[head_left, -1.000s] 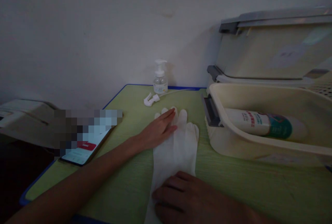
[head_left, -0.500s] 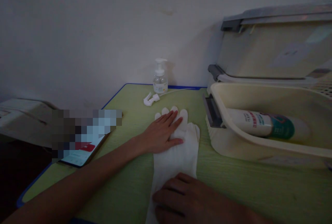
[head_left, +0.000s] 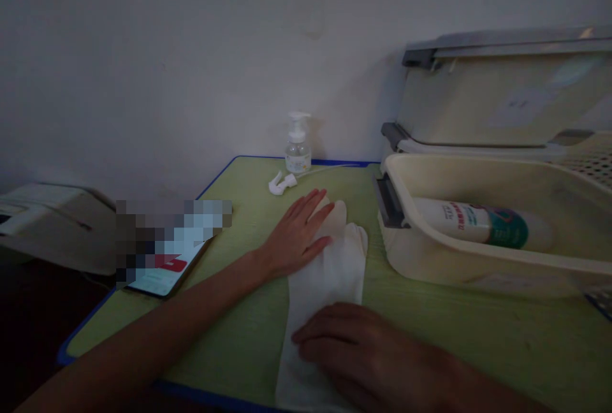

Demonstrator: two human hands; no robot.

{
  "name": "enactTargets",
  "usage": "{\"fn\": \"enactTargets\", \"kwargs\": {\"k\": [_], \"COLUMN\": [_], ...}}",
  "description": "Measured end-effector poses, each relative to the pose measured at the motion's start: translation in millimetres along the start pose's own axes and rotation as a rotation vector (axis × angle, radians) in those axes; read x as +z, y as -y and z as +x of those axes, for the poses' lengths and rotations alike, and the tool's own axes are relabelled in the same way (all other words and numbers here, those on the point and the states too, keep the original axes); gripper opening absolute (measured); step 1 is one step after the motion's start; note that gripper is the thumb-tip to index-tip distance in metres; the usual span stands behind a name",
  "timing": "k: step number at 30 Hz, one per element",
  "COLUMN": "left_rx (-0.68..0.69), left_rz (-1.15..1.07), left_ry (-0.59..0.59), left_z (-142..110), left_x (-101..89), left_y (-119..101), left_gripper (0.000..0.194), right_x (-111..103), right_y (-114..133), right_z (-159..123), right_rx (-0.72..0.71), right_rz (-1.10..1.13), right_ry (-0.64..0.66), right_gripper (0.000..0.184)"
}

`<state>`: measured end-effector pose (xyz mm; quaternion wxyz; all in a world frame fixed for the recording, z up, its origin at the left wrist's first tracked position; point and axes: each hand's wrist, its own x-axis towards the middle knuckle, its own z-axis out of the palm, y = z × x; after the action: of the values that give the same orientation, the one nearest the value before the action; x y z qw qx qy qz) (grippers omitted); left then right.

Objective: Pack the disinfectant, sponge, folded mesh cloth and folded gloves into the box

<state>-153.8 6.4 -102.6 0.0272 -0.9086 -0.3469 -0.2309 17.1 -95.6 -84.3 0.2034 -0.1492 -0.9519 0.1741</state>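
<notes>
A white glove (head_left: pixel 325 292) lies flat on the green tabletop, its fingers towards the wall and its cuff towards me. Across the glove's finger end rests my left hand (head_left: pixel 297 234), palm down with fingers spread, hiding part of the glove's fingers. My right hand (head_left: pixel 356 343) lies over the cuff, fingers side by side and slightly bent; its thumb is out of sight. Neither hand visibly grips the glove.
Near the wall stand a clear pump bottle (head_left: pixel 298 157) and a loose white spray head (head_left: pixel 282 182) with a tube. A phone (head_left: pixel 162 276) is on the left. To the right, a cream bin (head_left: pixel 444 266) holds a white-and-green bottle (head_left: pixel 478 222), with another lidded box (head_left: pixel 478 101) behind it.
My left hand has slid a little further towards the glove's fingertips, covering more of them. The right hand has moved slightly up the cuff with its fingers less curled. The view has shifted a little.
</notes>
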Motion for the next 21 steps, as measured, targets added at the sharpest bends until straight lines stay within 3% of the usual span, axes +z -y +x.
{"fn": "enactTargets", "kwargs": {"k": [3, 6, 8, 13, 21], "left_rx": [0.124, 0.252, 0.318, 0.388, 0.306], "left_rz": [0.054, 0.042, -0.013, -0.088, -0.067], "left_ry": [-0.184, -0.215, -0.158, 0.178, 0.312], "left_z": [-7, -26, -43, -86, -107], "left_x": [-18.8, -43.2, -56.8, -69.6, -63.6], "left_y": [-11, -32, -48, -77, -79], "left_gripper": [0.029, 0.024, 0.026, 0.016, 0.009], "right_x": [-13, -27, -33, -32, -13], "right_y": [-1, 2, 8, 26, 35], "right_z": [-1, -6, -13, -36, -47], "right_rx": [0.043, 0.084, 0.114, 0.160, 0.273], "right_rz": [0.040, -0.013, -0.054, -0.094, -0.190], "right_ry": [-0.084, -0.100, -0.066, 0.060, 0.111], "right_gripper": [0.020, 0.018, 0.018, 0.011, 0.007]}}
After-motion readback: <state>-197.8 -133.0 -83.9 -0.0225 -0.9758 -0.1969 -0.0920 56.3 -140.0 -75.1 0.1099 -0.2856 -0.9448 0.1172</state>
